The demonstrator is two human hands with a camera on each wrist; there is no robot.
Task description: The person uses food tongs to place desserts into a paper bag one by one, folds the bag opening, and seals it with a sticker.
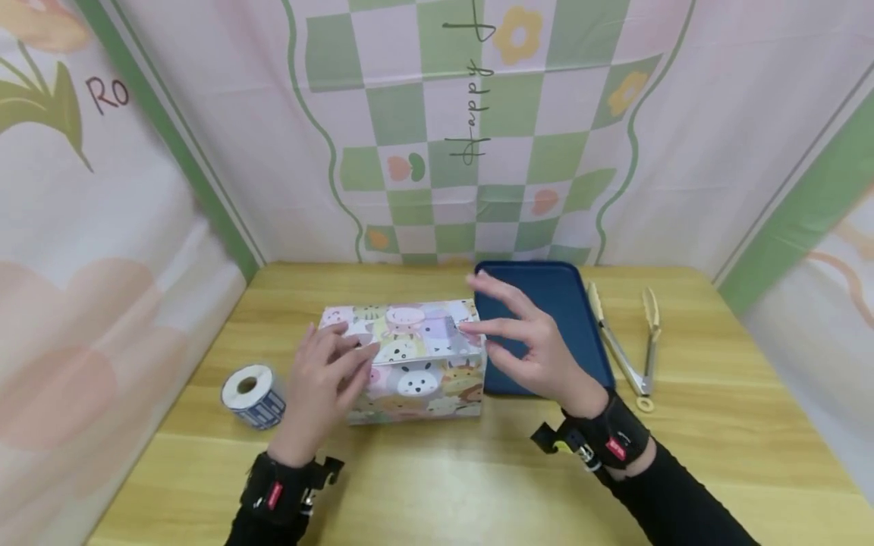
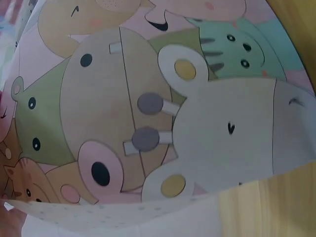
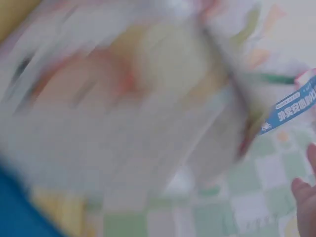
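Observation:
A cardboard box with a cartoon-animal print stands on the table in the head view, its lid lying over the top. My left hand rests on the lid's left part with bent, separate fingers. At the lid's right end, the fingertips of my right hand touch the top, fingers spread and mostly straight. The left wrist view is filled by the printed box. In the right wrist view the box is blurred; a blue label with white writing sticks out beside its edge, near my fingers.
Left of the box stands a roll of blue-and-white labels. A dark blue tray lies behind and right of it. Farther right are metal tongs with splayed arms. Patterned cloth hangs behind the wooden table.

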